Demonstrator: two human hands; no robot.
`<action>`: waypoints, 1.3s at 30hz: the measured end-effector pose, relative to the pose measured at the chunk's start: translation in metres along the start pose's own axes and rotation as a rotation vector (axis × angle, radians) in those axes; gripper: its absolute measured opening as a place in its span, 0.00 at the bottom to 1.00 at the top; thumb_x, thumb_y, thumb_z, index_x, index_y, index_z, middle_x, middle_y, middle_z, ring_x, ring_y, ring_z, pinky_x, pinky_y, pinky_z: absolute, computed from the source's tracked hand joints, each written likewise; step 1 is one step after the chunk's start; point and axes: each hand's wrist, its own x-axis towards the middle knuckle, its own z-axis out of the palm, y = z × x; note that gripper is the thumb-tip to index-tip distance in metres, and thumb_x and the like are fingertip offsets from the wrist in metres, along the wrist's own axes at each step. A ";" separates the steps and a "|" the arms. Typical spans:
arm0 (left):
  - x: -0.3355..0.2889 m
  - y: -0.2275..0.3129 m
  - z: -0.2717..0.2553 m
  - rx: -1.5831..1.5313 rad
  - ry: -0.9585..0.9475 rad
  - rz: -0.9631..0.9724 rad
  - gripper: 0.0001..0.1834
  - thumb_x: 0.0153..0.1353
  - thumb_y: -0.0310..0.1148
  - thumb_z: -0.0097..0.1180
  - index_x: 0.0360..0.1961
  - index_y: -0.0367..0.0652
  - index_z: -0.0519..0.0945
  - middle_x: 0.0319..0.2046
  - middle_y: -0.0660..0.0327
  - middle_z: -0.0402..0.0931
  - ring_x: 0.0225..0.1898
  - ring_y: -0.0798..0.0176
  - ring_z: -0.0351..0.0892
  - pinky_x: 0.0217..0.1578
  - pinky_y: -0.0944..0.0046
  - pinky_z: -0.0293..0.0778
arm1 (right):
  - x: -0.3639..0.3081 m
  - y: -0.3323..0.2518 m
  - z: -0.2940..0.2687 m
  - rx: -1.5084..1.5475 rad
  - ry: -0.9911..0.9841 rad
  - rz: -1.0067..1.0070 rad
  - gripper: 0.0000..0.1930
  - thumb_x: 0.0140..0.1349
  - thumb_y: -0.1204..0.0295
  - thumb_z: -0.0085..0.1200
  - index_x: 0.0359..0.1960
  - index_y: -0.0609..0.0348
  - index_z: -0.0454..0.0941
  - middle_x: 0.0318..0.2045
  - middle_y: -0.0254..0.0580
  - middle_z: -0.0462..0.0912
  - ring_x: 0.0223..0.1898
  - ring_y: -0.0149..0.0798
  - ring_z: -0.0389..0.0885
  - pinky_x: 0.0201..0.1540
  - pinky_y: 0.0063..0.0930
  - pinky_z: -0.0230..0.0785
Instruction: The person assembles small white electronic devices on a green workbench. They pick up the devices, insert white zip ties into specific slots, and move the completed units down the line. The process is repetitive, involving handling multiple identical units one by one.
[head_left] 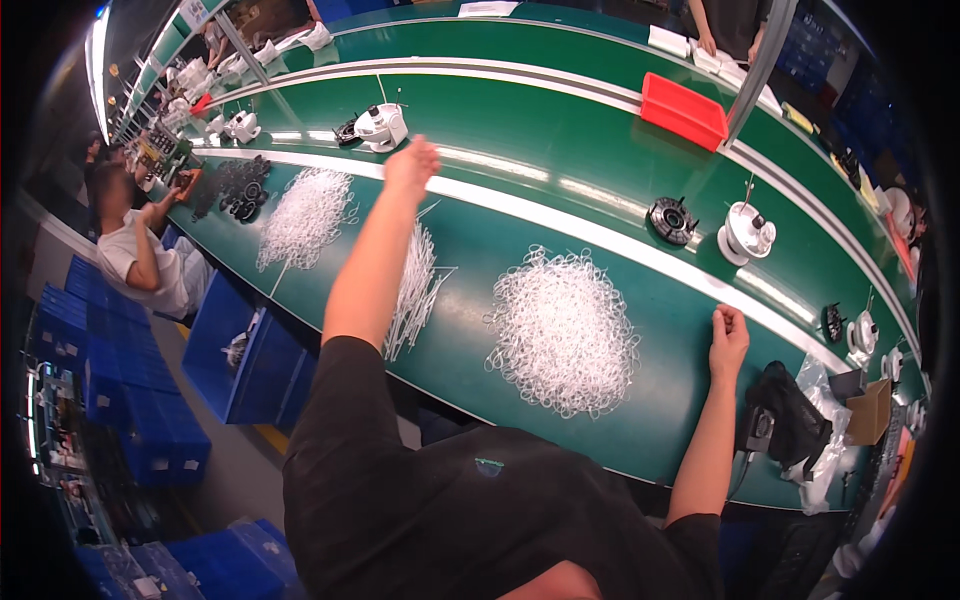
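Note:
My left hand (412, 165) is stretched out over the pale rail at the belt's near edge, fingers loosely bent, with no held thing visible. Just beyond it stands a white fan-motor-like unit (380, 127) with a thin upright rod. My right hand (729, 335) hovers over the table's right side, its fingers curled together; whatever they may hold is too small to make out. Between my arms lies a big heap of thin white loops (565, 335). A bundle of straight white strips (414, 295) lies partly behind my left forearm.
Another heap of white loops (305, 218) and black round parts (243, 190) lie left. On the belt are a black ribbed part (672, 220) and a second white unit (748, 235). A red tray (684, 110) stands beyond. A black bag (785, 420) lies right; a seated person (145, 245) works left.

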 end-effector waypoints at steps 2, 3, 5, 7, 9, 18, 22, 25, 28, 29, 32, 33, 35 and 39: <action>0.037 0.014 -0.034 -0.054 0.247 0.001 0.18 0.70 0.42 0.55 0.33 0.36 0.73 0.27 0.55 0.77 0.27 0.61 0.80 0.27 0.62 0.81 | 0.000 0.002 0.001 -0.020 -0.007 -0.001 0.09 0.67 0.70 0.57 0.42 0.62 0.80 0.32 0.32 0.81 0.34 0.26 0.76 0.40 0.22 0.71; 0.062 0.022 -0.065 -0.056 0.283 0.021 0.21 0.68 0.45 0.57 0.35 0.34 0.73 0.28 0.54 0.77 0.28 0.58 0.82 0.26 0.60 0.84 | 0.002 -0.001 0.005 -0.020 -0.010 -0.013 0.08 0.67 0.70 0.57 0.42 0.62 0.80 0.31 0.32 0.81 0.33 0.26 0.76 0.39 0.22 0.71; 0.088 0.027 -0.085 -0.012 0.472 0.092 0.29 0.66 0.49 0.60 0.46 0.27 0.72 0.36 0.48 0.77 0.30 0.54 0.83 0.23 0.59 0.84 | 0.004 -0.007 0.009 -0.013 -0.005 -0.021 0.08 0.67 0.70 0.58 0.41 0.62 0.80 0.31 0.31 0.80 0.33 0.25 0.75 0.38 0.21 0.70; 0.088 0.026 -0.072 0.054 0.525 0.067 0.33 0.66 0.49 0.59 0.53 0.25 0.69 0.44 0.44 0.76 0.32 0.53 0.84 0.24 0.59 0.84 | -0.001 -0.006 0.003 -0.051 0.012 -0.008 0.08 0.67 0.70 0.58 0.40 0.62 0.80 0.30 0.30 0.79 0.32 0.24 0.74 0.37 0.21 0.69; 0.098 0.023 -0.071 0.078 0.539 0.065 0.34 0.67 0.49 0.58 0.55 0.24 0.68 0.46 0.43 0.75 0.33 0.52 0.84 0.24 0.60 0.84 | 0.000 -0.002 -0.001 -0.070 0.018 -0.010 0.08 0.67 0.69 0.58 0.39 0.62 0.80 0.29 0.29 0.79 0.31 0.23 0.74 0.36 0.21 0.68; 0.125 0.017 -0.068 -0.015 0.398 0.091 0.22 0.66 0.32 0.53 0.51 0.19 0.72 0.42 0.43 0.78 0.34 0.52 0.85 0.27 0.63 0.87 | 0.002 -0.011 0.005 -0.085 0.013 0.006 0.10 0.66 0.68 0.59 0.38 0.63 0.82 0.29 0.31 0.81 0.31 0.24 0.75 0.36 0.21 0.69; 0.098 0.014 -0.041 0.059 0.236 0.100 0.17 0.61 0.23 0.51 0.49 0.19 0.73 0.44 0.43 0.77 0.38 0.51 0.85 0.32 0.62 0.89 | 0.002 -0.020 0.002 -0.151 -0.017 -0.002 0.12 0.68 0.66 0.56 0.43 0.63 0.83 0.33 0.37 0.83 0.37 0.30 0.78 0.44 0.25 0.70; 0.064 0.009 0.000 0.084 0.033 0.097 0.20 0.59 0.20 0.50 0.51 0.18 0.66 0.47 0.43 0.74 0.41 0.48 0.84 0.38 0.57 0.88 | 0.009 -0.039 0.008 -0.181 -0.107 -0.102 0.13 0.68 0.68 0.54 0.48 0.64 0.83 0.41 0.45 0.84 0.45 0.38 0.80 0.51 0.28 0.69; -0.012 -0.003 0.074 0.126 -0.202 0.006 0.19 0.61 0.21 0.49 0.51 0.19 0.66 0.47 0.43 0.75 0.43 0.48 0.84 0.41 0.56 0.87 | 0.009 -0.076 0.036 -0.048 -0.237 -0.181 0.17 0.64 0.68 0.59 0.53 0.63 0.80 0.32 0.39 0.76 0.35 0.34 0.74 0.43 0.25 0.68; -0.037 -0.011 0.097 0.182 -0.253 -0.035 0.17 0.62 0.22 0.48 0.50 0.21 0.68 0.46 0.43 0.77 0.43 0.48 0.84 0.41 0.57 0.86 | 0.009 -0.091 0.047 0.071 -0.266 -0.190 0.21 0.62 0.68 0.62 0.55 0.63 0.78 0.31 0.34 0.73 0.34 0.30 0.71 0.40 0.23 0.67; -0.109 -0.042 0.153 0.238 -0.481 -0.201 0.16 0.62 0.22 0.49 0.50 0.24 0.71 0.46 0.45 0.79 0.42 0.47 0.85 0.44 0.54 0.85 | 0.006 -0.153 0.063 0.346 -0.337 0.046 0.25 0.61 0.73 0.62 0.60 0.67 0.73 0.28 0.23 0.68 0.31 0.20 0.65 0.35 0.16 0.60; -0.141 -0.051 0.173 0.242 -0.498 -0.254 0.16 0.62 0.22 0.49 0.50 0.25 0.71 0.46 0.45 0.79 0.43 0.47 0.85 0.45 0.54 0.85 | 0.010 -0.146 0.067 0.535 -0.332 0.097 0.29 0.61 0.69 0.65 0.62 0.69 0.71 0.28 0.24 0.69 0.30 0.21 0.66 0.35 0.16 0.62; -0.183 -0.076 0.196 0.283 -0.618 -0.356 0.16 0.62 0.23 0.50 0.50 0.26 0.73 0.45 0.46 0.80 0.43 0.48 0.85 0.45 0.55 0.85 | 0.015 -0.142 0.062 0.694 -0.315 0.158 0.30 0.61 0.70 0.66 0.62 0.72 0.70 0.27 0.22 0.69 0.30 0.19 0.65 0.35 0.16 0.61; -0.241 -0.120 0.225 0.441 -0.755 -0.469 0.15 0.63 0.25 0.51 0.49 0.28 0.75 0.45 0.48 0.81 0.43 0.54 0.85 0.42 0.61 0.85 | 0.003 -0.120 0.026 0.803 -0.135 0.141 0.23 0.61 0.71 0.65 0.56 0.71 0.77 0.24 0.21 0.69 0.28 0.19 0.65 0.34 0.16 0.59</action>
